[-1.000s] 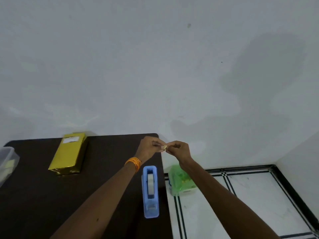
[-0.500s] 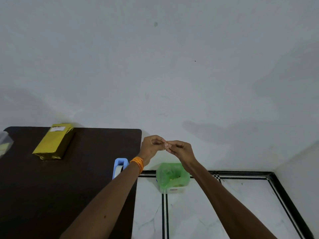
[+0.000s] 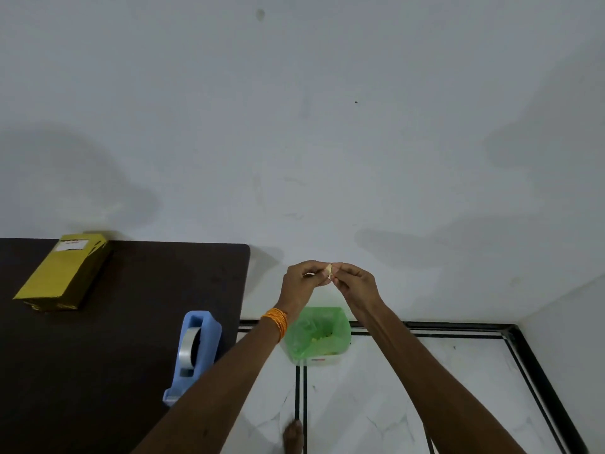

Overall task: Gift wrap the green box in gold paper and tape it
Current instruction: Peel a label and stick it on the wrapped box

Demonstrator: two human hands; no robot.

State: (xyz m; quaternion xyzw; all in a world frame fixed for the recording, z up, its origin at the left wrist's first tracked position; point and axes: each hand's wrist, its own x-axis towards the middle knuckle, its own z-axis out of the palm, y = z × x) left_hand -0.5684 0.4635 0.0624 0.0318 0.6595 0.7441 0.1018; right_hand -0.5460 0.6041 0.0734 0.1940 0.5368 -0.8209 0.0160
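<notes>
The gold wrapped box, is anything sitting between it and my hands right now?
Nothing on the table blocks the gold wrapped box. The blue tape dispenser sits nearer the table edge, off that line. Both hands are out past the table, over the green-lined bin, pinching a small scrap.

A small bin (image 3: 316, 335) with a green bag in it is sitting on the white floor (image 3: 376, 404), close to the wall (image 3: 294, 126). A dark table (image 3: 114, 322) is standing on the left. Black lines are running across the floor, and orange bangles (image 3: 276, 322) are showing.
</notes>
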